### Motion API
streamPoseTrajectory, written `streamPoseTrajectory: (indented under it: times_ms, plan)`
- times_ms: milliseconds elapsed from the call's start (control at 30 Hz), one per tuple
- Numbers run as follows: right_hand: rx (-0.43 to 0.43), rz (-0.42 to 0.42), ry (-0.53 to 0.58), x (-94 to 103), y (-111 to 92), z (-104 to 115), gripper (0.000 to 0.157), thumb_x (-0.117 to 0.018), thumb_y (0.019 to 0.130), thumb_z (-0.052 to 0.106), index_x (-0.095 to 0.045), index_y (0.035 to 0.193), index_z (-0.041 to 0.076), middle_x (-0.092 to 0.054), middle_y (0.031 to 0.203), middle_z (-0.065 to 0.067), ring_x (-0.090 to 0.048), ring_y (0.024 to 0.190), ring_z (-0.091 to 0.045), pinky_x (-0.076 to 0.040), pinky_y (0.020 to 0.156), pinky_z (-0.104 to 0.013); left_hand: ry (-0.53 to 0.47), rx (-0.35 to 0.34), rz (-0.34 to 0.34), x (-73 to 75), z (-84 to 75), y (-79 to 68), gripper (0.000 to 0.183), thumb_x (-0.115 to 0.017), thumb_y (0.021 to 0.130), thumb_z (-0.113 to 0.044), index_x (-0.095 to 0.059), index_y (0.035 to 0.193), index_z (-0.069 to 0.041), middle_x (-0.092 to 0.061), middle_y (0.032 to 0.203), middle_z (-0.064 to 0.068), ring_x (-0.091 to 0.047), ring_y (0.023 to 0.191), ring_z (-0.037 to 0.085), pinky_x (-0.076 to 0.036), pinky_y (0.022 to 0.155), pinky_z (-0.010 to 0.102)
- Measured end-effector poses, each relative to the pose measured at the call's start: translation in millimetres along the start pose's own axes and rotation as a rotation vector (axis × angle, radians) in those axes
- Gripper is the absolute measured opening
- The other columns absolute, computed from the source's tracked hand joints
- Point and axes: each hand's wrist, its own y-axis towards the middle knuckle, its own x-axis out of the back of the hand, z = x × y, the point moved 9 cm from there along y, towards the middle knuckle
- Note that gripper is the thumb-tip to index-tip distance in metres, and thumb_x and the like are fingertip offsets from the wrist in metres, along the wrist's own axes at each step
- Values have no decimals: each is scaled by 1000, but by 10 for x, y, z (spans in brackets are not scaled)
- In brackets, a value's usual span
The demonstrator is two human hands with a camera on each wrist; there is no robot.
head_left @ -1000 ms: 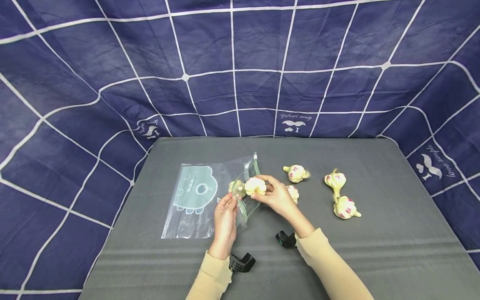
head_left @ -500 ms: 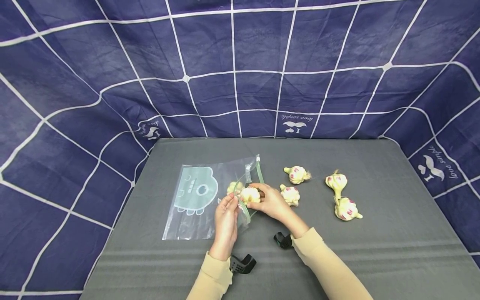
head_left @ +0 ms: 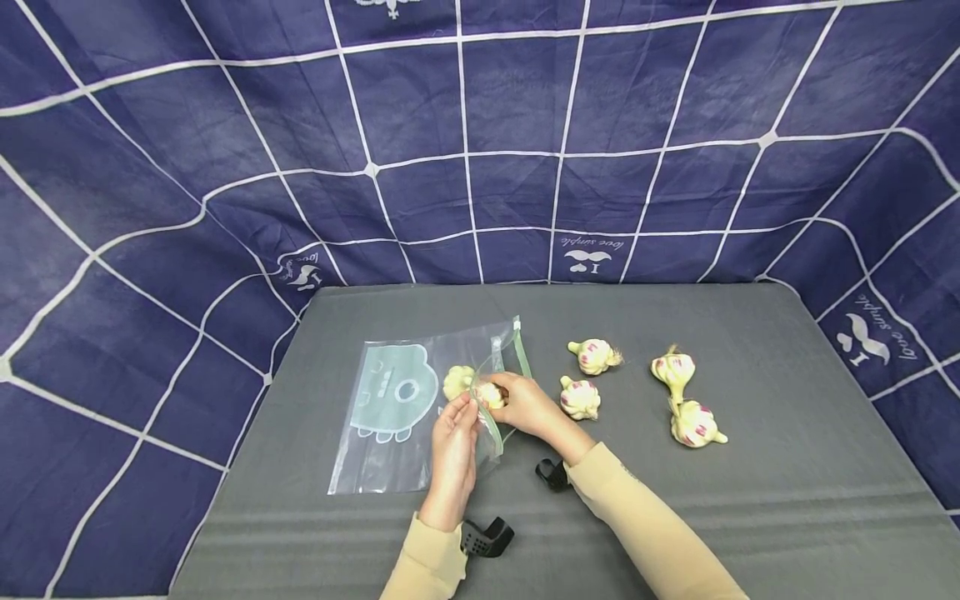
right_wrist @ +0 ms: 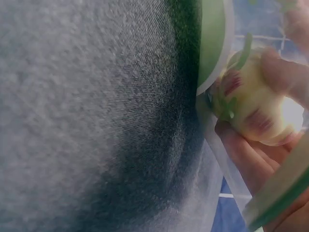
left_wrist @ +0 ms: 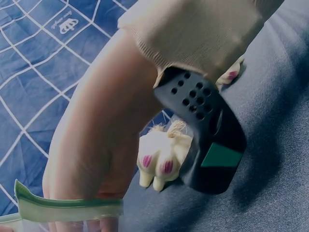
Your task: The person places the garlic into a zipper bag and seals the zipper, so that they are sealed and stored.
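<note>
A clear zip bag (head_left: 405,471) with a green zip edge and a pale blue cartoon print lies flat, its mouth lifted toward the right. My left hand (head_left: 453,446) pinches the near side of the mouth between thumb and fingers. My right hand (head_left: 528,410) reaches into the opening and holds a garlic bulb (head_left: 491,395). In the right wrist view, fingers curl round this purple-marked bulb (right_wrist: 256,104) behind the green zip strip (right_wrist: 212,43). Another pale bulb (head_left: 457,382) shows through the bag's film. The left wrist view shows the right hand (left_wrist: 96,145) passing behind the zip edge.
To the right on the grey table (head_left: 810,500) lie several garlic bulbs: one farther back (head_left: 594,356), one beside my right hand (head_left: 581,398), and two touching farther right (head_left: 694,425). A blue grid-patterned cloth (head_left: 517,192) rises behind the table and at both sides.
My right hand has moved left and slightly down, carrying the garlic bulb from the bag's mouth into it. The bulb inside has shifted left. My left hand keeps its pinch.
</note>
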Motion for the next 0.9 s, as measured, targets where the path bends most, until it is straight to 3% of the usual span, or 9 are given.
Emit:
streamPoseTrajectory:
  times_ms: [200, 467, 600, 667, 733, 900]
  plan:
    - [6, 19, -11, -53, 81, 30, 48, -77, 79, 7, -64, 125, 3, -66, 91, -8, -54, 76, -16, -47, 70, -29, 0, -3, 6, -4, -3, -8, 18, -49, 99, -1, -51, 115, 7, -60, 92, 0, -62, 86, 5, -48, 78, 16]
    - [13, 14, -35, -105, 123, 52, 27, -74, 78, 3, -67, 105, 0, -47, 68, 1, -42, 61, -11, -34, 56, -23, 25, -2, -6, 23, 14, -14, 23, -50, 100, -4, -50, 120, 7, -60, 94, 0, -60, 87, 6, -46, 78, 17]
    - [58, 7, -48, -85, 95, 102, 31, -74, 79, 4, -68, 109, 2, -51, 70, 1, -44, 64, -11, -37, 58, -22, 18, -5, -24, 34, 20, -12, 25, -50, 99, -3, -49, 121, 8, -60, 95, -1, -61, 87, 5, -47, 78, 17]
    - [76, -2, -43, -38, 66, 134, 35, -76, 79, 6, -68, 113, 4, -60, 80, -2, -51, 71, -12, -43, 64, -22, 16, -7, -27, 34, 21, -4, 25, -49, 99, -2, -49, 121, 9, -60, 95, -1, -61, 87, 4, -48, 79, 17]
    - [85, -5, -38, 17, 29, 157, 28, -77, 78, 7, -68, 105, 5, -63, 85, -7, -55, 75, -16, -46, 67, -25, 15, -11, -25, 34, 16, -2, 25, -49, 99, -2, -49, 122, 9, -61, 95, -1, -62, 87, 5, -48, 79, 17]
    - [44, -24, 4, 174, -101, 145, 33, -80, 79, 12, -69, 109, 4, -70, 109, -12, -69, 95, -27, -56, 81, -35, 25, -13, -19, 44, 5, -13, 27, -50, 99, -3, -48, 123, 10, -61, 97, 1, -62, 90, 6, -48, 80, 17]
